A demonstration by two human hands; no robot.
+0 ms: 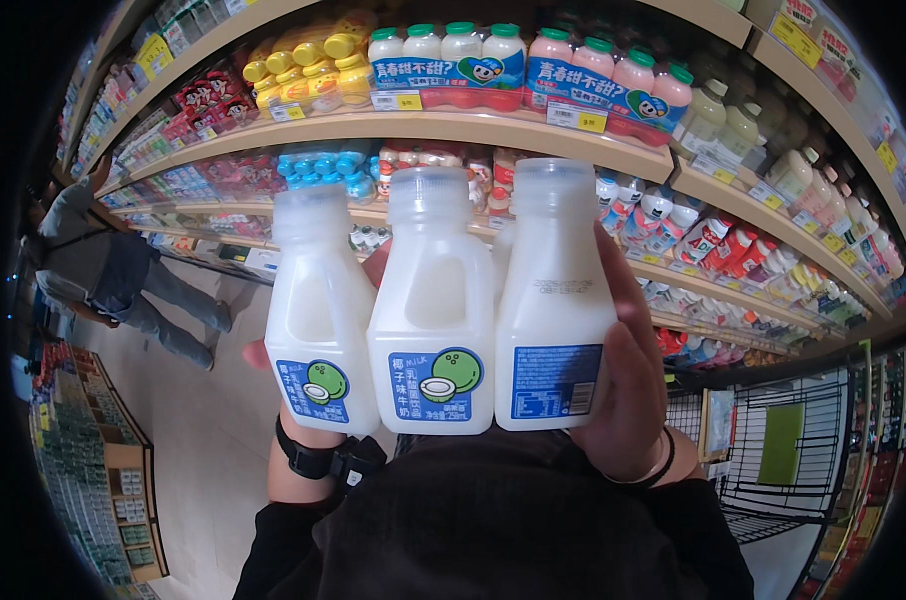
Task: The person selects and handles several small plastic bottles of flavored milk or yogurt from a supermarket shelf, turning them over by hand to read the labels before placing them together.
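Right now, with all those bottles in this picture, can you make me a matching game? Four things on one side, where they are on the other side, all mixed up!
Things:
1. white milk bottles with coconut pictures
2. black buckled strap
3. yellow-capped bottles
4. wire shopping cart

Places:
A. on a shelf, near the top of the view
B. at the lower right of the view
C. held by the left hand and the right hand
D. around the left forearm

Right pairs: 1-C, 2-D, 3-A, 4-B
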